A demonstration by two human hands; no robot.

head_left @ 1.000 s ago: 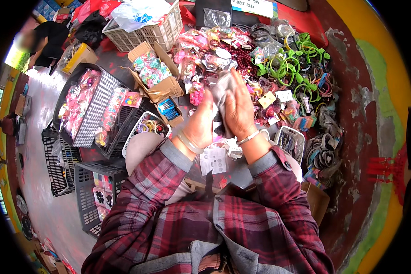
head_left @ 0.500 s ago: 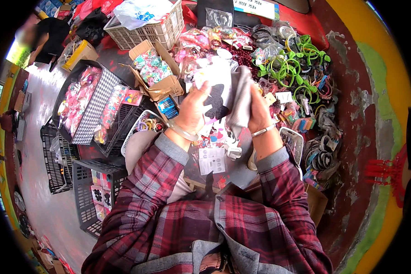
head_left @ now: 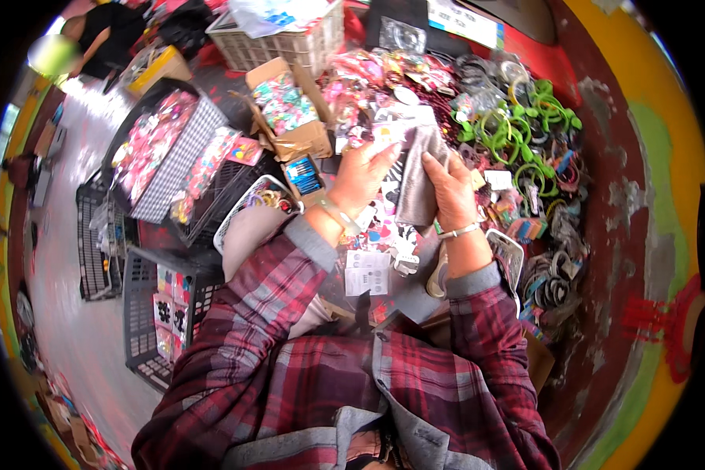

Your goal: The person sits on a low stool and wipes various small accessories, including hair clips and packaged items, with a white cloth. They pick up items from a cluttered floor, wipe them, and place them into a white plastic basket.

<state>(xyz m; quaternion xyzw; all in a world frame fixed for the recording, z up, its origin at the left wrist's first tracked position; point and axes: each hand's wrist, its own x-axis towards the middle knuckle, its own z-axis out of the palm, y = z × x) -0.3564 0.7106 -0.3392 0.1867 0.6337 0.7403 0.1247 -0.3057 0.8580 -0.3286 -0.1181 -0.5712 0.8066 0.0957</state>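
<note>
In front of me a soft grey cloth (head_left: 417, 186) hangs from my right hand (head_left: 453, 194), pinched between thumb and fingers along its right side. My left hand (head_left: 362, 177) is closed at the left edge of a white piece with black stripes (head_left: 392, 171), which lies against the cloth; its exact kind is unclear. Below both hands are colourful cards or stickers with heart shapes (head_left: 381, 231) and a white printed sheet (head_left: 366, 272) on the dark surface.
Hair hoops in green (head_left: 500, 135) and bagged trinkets pile up at the right. A cardboard box (head_left: 309, 117) of small packets, a beige crate (head_left: 278, 51), a checked basket (head_left: 178, 160) and a black crate (head_left: 145, 313) stand left. Another person (head_left: 106, 39) bends at the far left.
The dark shape on the white piece no longer shows; black stripes are visible instead. The grey cloth now hangs flatter, turned more toward me. The whole view has shifted slightly.
</note>
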